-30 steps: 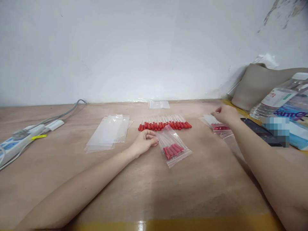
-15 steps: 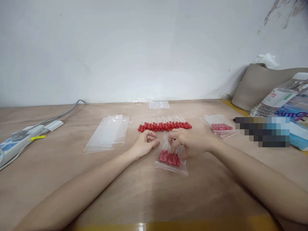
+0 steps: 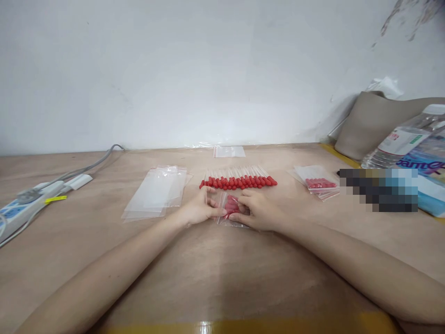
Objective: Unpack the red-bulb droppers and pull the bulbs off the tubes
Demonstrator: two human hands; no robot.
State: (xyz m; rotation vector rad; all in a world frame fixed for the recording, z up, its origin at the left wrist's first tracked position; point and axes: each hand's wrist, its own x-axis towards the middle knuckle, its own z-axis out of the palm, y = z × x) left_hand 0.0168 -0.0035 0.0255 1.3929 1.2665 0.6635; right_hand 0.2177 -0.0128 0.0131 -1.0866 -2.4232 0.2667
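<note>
Head view: both hands meet at the middle of the table, just in front of a row of red-capped droppers. Between them lies a small zip bag holding a cluster of red caps. The left hand pinches the bag's left edge between thumb and fingertips. The right hand is closed over its right side, fingers on top and thumb along the near edge, so part of the bag is hidden under it. The bag looks to rest on the table, or just off it; I cannot tell which.

To the left lies a stack of empty clear bags, and further left a power strip. To the right are 2 or more filled bags, a water bottle and a beige pouch. 1 more empty bag sits by the wall.

Risks, as I judge them: the film is slick and both grips are at the edges, so a slack pinch could let the bag slip and tip its contents out. The row of droppers is close, and a stray knuckle could scatter it.
</note>
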